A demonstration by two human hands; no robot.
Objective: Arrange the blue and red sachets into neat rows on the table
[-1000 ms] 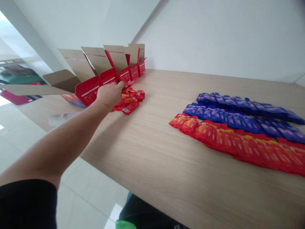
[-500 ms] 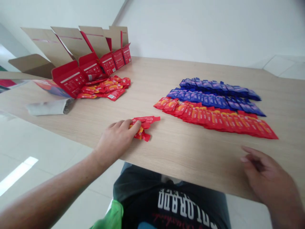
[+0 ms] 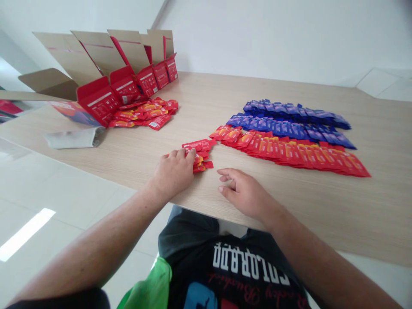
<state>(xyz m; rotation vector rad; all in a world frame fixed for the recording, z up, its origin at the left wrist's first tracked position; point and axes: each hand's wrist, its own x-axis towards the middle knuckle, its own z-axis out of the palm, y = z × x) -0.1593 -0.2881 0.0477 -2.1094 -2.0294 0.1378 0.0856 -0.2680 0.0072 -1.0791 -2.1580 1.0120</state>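
My left hand [image 3: 174, 171] rests curled over a small bunch of red sachets [image 3: 199, 154], which lies on the light wood table [image 3: 206, 98] near its front edge. My right hand [image 3: 243, 191] lies open on the table just right of that bunch, touching no sachet. Farther right are a long row of red-orange sachets [image 3: 289, 153] and, behind it, rows of blue-purple sachets [image 3: 289, 122]. A looser pile of red sachets [image 3: 144, 114] sits at the back left, against a line of open red cardboard cartons [image 3: 125, 86].
A grey folded pouch [image 3: 75, 138] and a printed card [image 3: 75, 112] lie at the table's left side. The table's front edge runs close to my hands. Tiled floor shows below it, and a green bag [image 3: 151, 283] sits in my lap.
My left hand has brought a bunch of red sachets from the pile toward the table's front. My right hand has entered view and moved in beside the bunch. The view has tilted down.
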